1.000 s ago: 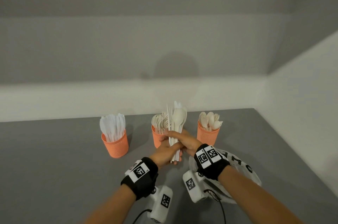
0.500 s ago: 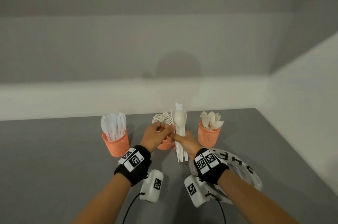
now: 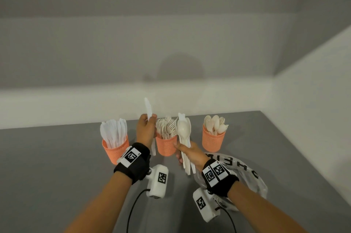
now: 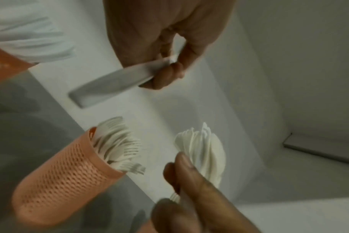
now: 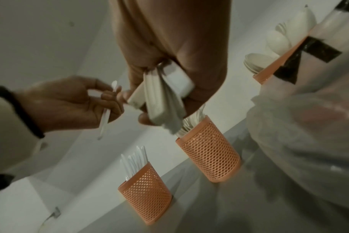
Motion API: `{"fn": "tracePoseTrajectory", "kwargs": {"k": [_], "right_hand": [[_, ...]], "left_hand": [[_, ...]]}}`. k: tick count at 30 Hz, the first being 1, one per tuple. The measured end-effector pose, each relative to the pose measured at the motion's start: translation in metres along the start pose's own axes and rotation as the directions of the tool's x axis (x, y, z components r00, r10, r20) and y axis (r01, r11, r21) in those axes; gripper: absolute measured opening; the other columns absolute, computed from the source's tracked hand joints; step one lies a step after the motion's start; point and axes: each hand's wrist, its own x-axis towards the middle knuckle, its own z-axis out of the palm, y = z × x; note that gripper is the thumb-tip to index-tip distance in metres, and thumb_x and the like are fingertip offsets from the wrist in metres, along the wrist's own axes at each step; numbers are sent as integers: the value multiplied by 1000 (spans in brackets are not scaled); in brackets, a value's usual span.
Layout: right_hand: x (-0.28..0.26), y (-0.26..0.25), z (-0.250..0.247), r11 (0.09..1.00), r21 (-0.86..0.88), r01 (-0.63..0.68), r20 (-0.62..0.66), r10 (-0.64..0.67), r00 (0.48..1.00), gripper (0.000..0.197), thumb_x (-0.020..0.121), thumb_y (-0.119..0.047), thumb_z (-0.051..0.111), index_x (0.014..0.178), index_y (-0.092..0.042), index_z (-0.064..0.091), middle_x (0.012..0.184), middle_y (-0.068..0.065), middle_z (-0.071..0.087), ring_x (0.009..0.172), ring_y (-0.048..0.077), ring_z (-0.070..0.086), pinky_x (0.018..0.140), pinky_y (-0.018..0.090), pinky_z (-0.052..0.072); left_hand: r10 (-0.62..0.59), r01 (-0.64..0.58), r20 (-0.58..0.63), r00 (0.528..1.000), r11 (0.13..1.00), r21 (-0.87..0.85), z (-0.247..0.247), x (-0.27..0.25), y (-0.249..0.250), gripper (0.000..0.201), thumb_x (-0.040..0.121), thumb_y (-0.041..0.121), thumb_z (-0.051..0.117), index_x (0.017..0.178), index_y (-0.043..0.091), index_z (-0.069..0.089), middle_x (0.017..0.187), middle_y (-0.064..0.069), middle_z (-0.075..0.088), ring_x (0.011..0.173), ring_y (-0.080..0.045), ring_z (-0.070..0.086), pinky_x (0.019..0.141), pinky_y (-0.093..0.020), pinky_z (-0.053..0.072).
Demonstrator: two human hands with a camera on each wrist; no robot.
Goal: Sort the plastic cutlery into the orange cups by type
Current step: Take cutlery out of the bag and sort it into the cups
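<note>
Three orange mesh cups stand in a row on the grey table: the knife cup [image 3: 115, 150] at left, the fork cup [image 3: 166, 146] in the middle, the spoon cup [image 3: 213, 141] at right. My left hand [image 3: 150, 121] pinches one white plastic knife [image 3: 148, 109] upright, between the knife cup and the fork cup. My right hand [image 3: 182, 152] grips a bundle of mixed cutlery [image 3: 183, 131] in front of the fork cup, a spoon bowl facing me. In the left wrist view the knife [image 4: 114, 85] hangs above the fork cup [image 4: 70, 181]. The right wrist view shows the bundle's handles [image 5: 161, 97].
A crumpled clear plastic bag [image 3: 245, 172] with black lettering lies under my right wrist. White walls close the table off behind the cups and along the right side. Cables run from the wrist cameras toward the front edge.
My left hand has drawn one knife out of the bundle and carried it up and to the left. The right hand keeps hold of the bundle and has dropped slightly.
</note>
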Motion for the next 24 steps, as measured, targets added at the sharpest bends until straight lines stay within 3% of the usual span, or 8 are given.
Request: {"fn": "tracePoseTrajectory", "kwargs": {"k": [3,6,10,14,16,21,24], "right_hand": [[-1,-1,2,997,-69,25,4,-25,1000,14,91,-21,59,78,-17,55,45,-5,45,37,6,42,43,20,42],[-3,-4,3,996,-91,18,54,-13,998,10,91,-17,58,82,-17,59,42,-7,43,36,5,41,42,19,40],[-6,-7,2,996,-86,-23,83,30,996,12,91,-11,57,83,-19,61,41,-9,43,35,4,40,40,17,38],[-7,-7,1,994,-105,-30,99,41,994,11,90,-8,57,93,-17,61,43,-8,43,36,5,39,40,17,38],[-8,-6,0,993,-113,-31,89,41,995,11,90,-6,55,90,-17,60,44,-7,43,37,5,40,41,18,38],[-11,-7,1,988,-153,-10,75,22,997,16,91,-3,50,83,-17,54,41,-9,41,36,5,38,40,18,37],[-8,-8,2,994,-112,-17,79,26,997,17,91,-1,47,84,-16,53,42,-9,40,34,5,36,38,17,34]], "left_hand": [[16,-33,157,987,993,110,3,-4,13,5,91,12,55,89,9,58,43,10,48,30,2,42,34,-10,32],[-25,-5,257,966,993,115,5,-6,20,15,89,11,59,102,3,61,34,15,48,28,2,43,34,-7,31],[-24,-29,276,961,982,186,6,-2,18,12,84,11,66,90,2,62,45,11,50,30,2,43,35,-7,31],[-31,-33,296,955,977,209,7,3,17,9,84,9,65,82,4,58,35,15,49,30,2,42,35,-8,32],[-21,-33,280,960,982,188,8,7,19,8,86,8,62,81,5,57,35,13,49,29,2,42,35,-8,32],[-14,-1,167,986,996,92,7,17,19,17,94,24,52,81,14,56,68,1,54,41,-4,45,36,-12,33],[-41,10,249,968,992,124,11,10,17,28,90,24,58,66,14,48,43,11,50,30,1,42,34,-10,32]]}}
